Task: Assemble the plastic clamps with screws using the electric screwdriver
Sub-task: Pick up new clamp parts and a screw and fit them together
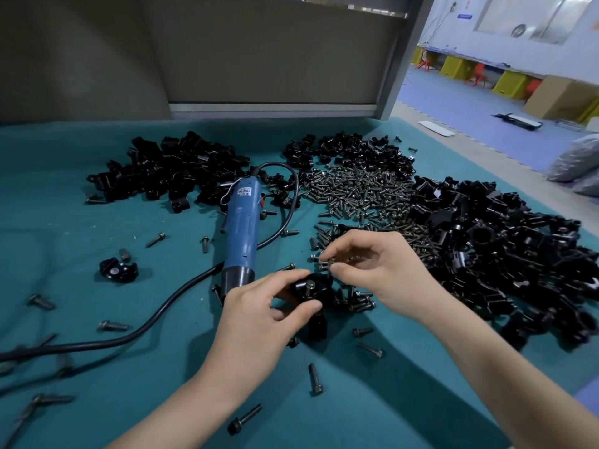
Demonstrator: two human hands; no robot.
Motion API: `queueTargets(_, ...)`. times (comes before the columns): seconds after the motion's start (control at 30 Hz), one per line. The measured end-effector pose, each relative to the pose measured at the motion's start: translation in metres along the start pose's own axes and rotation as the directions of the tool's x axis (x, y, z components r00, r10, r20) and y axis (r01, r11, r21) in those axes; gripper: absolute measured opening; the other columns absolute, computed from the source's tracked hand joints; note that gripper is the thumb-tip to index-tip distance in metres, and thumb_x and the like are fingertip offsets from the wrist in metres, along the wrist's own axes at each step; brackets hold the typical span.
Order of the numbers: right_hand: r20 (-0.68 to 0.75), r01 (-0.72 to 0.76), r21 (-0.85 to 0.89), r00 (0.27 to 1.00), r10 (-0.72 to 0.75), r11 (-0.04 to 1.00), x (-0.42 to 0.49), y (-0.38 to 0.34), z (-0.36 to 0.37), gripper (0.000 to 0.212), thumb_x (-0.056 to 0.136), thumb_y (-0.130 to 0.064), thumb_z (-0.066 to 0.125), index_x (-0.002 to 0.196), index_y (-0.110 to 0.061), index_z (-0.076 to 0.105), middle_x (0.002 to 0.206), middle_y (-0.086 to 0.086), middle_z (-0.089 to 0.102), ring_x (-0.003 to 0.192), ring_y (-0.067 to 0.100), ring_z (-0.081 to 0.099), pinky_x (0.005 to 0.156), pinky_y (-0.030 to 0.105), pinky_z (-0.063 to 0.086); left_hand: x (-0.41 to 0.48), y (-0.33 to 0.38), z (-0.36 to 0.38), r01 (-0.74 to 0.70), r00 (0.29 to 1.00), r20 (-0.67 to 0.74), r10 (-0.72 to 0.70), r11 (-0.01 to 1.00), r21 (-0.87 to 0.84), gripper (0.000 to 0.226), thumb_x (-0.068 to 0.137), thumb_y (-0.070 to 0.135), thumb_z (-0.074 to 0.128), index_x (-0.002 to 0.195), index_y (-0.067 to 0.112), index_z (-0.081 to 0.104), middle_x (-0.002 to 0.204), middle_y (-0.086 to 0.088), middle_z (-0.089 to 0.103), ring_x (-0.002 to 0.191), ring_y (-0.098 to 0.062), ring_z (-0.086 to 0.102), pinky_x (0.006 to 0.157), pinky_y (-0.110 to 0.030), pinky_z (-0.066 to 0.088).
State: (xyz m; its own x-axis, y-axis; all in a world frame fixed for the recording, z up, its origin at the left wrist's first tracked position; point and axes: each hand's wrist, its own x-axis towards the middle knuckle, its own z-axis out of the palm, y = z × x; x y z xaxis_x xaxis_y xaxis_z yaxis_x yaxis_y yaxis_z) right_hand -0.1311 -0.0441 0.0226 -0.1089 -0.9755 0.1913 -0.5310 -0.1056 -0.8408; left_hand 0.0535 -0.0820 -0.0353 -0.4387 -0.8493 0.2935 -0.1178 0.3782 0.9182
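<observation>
My left hand (262,306) grips a black plastic clamp (316,288) just above the teal mat, and one screw stands upright in the clamp's top. My right hand (372,267) pinches a few small dark screws (325,263) right above the clamp's far edge. The blue electric screwdriver (241,228) lies on the mat to the left of my hands, tip toward me, its black cable (155,314) trailing off to the left. A big heap of screws (356,192) lies beyond my right hand.
Piles of black clamp parts lie at the back left (168,170), back centre (350,150) and right (505,247). A single clamp piece (118,270) sits at the left. Loose screws are scattered over the teal mat (64,222). A grey panel (259,59) stands behind.
</observation>
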Motion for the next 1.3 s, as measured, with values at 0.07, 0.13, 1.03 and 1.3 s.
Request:
queueTargets(0.07, 0.001, 0.026, -0.045, 1.0, -0.026, 0.999, -0.003, 0.001, 0.0, 0.02, 0.082, 0.002, 0.072, 0.089, -0.017, 0.075, 0.085, 0.002, 0.072, 0.08, 0.016, 0.068, 0.078, 0.032, 0.058, 0.0, 0.0, 0.0, -0.011, 1.0, -0.001, 0.011, 1.0, 0.001, 0.031, 0.069, 0.036, 0.077, 0.092, 0.053, 0.067, 0.091, 0.027, 0.069, 0.057, 0.003, 0.062, 0.058, -0.013, 0.051)
queueTargets(0.13, 0.036, 0.048, -0.093, 0.998, -0.045, 0.995, -0.007, 0.001, 0.0, 0.021, 0.083, 0.0, 0.072, 0.092, -0.018, 0.076, 0.088, -0.003, 0.07, 0.084, 0.013, 0.067, 0.079, 0.031, 0.057, -0.001, 0.002, 0.0, -0.023, 1.0, 0.001, 0.023, 1.0, -0.008, 0.029, 0.068, 0.037, 0.076, 0.091, 0.053, 0.067, 0.091, 0.027, 0.068, 0.054, 0.0, 0.062, 0.057, -0.015, 0.053)
queueTargets(1.03, 0.41, -0.51, 0.709, 0.86, 0.304, 0.486, -0.01, -0.029, 0.004, 0.027, 0.065, -0.016, 0.075, 0.087, 0.0, 0.075, 0.086, 0.014, 0.069, 0.062, 0.022, 0.063, 0.056, 0.022, 0.055, -0.003, 0.023, -0.012, -0.305, 0.942, -0.096, 0.321, 0.94, 0.155, 0.036, 0.08, 0.042, 0.073, 0.113, 0.029, 0.066, 0.101, 0.016, 0.063, 0.094, -0.005, 0.061, 0.083, -0.012, 0.044)
queueTargets(1.3, 0.494, -0.515, 0.726, 0.851, 0.176, 0.456, 0.004, -0.079, 0.062, 0.022, 0.069, -0.016, 0.065, 0.087, -0.008, 0.076, 0.088, 0.008, 0.071, 0.069, 0.016, 0.068, 0.063, 0.023, 0.056, -0.025, 0.03, -0.054, -0.185, 0.959, -0.239, 0.151, 0.975, -0.123, 0.043, 0.077, 0.071, 0.059, 0.117, 0.055, 0.056, 0.117, 0.015, 0.059, 0.111, -0.012, 0.061, 0.09, -0.026, 0.048)
